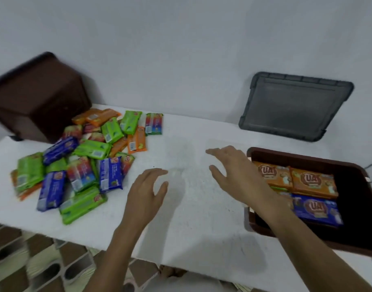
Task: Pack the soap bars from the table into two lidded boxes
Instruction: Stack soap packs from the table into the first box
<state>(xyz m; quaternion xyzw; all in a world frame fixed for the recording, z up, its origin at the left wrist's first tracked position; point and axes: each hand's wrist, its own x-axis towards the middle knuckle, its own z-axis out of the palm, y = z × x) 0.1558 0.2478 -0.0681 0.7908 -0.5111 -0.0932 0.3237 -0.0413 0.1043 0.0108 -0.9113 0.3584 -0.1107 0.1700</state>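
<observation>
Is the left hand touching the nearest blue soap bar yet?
Apart. The head view shows bare white table between the left hand and the blue soap bar.

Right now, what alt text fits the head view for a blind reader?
The left hand and right hand hover open and empty over a white table, between a pile of soap bars and an open brown box holding several bars. A grey lid rests against the wall.
</observation>
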